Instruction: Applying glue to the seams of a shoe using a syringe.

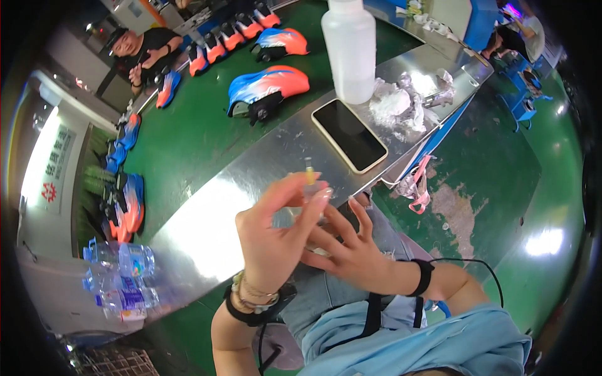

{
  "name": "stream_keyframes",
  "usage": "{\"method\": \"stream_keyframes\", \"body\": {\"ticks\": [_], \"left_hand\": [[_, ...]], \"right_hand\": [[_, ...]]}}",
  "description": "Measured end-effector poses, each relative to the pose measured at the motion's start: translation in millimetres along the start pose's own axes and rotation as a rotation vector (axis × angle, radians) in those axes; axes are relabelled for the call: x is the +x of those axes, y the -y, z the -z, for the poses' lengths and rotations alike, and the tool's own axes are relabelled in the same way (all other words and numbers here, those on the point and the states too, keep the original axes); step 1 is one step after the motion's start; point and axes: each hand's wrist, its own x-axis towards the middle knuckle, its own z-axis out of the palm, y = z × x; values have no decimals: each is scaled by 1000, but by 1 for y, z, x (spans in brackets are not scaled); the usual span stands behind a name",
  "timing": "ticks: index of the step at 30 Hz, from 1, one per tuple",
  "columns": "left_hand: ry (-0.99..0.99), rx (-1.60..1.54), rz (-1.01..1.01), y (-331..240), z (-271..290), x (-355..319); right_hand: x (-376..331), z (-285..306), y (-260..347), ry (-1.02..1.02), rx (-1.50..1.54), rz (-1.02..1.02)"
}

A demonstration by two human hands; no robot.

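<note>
While left hand (276, 241) pinches small tube (309, 174) | phone (349, 135), bottle (349, 50) possibly behind

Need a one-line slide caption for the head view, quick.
Left hand pinches a small clear yellow-tipped tube beside the right hand, over a steel bench holding a dark smartphone.

Work table (251, 169) — brushed sheet metal, glaring sheen; bottle (349, 50) — translucent matt plastic; phone (348, 135) — glossy black glass; wads (401, 103) — crumpled foil-like wrap; conveyor belt (188, 135) — green, matt.
</note>
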Motion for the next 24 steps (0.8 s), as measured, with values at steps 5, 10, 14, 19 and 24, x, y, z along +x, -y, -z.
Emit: {"method": "stream_keyframes", "body": {"ticks": [5, 10, 14, 19, 24], "left_hand": [[224, 0, 29, 1, -43, 39], [504, -69, 82, 26, -54, 90], [687, 369, 99, 65, -44, 135], [426, 922, -343, 137, -5, 203], [484, 1169, -473, 154, -23, 240]], "right_hand": [[-17, 6, -23, -4, 58, -220], [-16, 32, -77, 95, 260, -251], [-22, 47, -143, 31, 466, -462], [-18, 59, -190, -68, 649, -618], [-31, 43, -205, -54, 948, -652]]}}
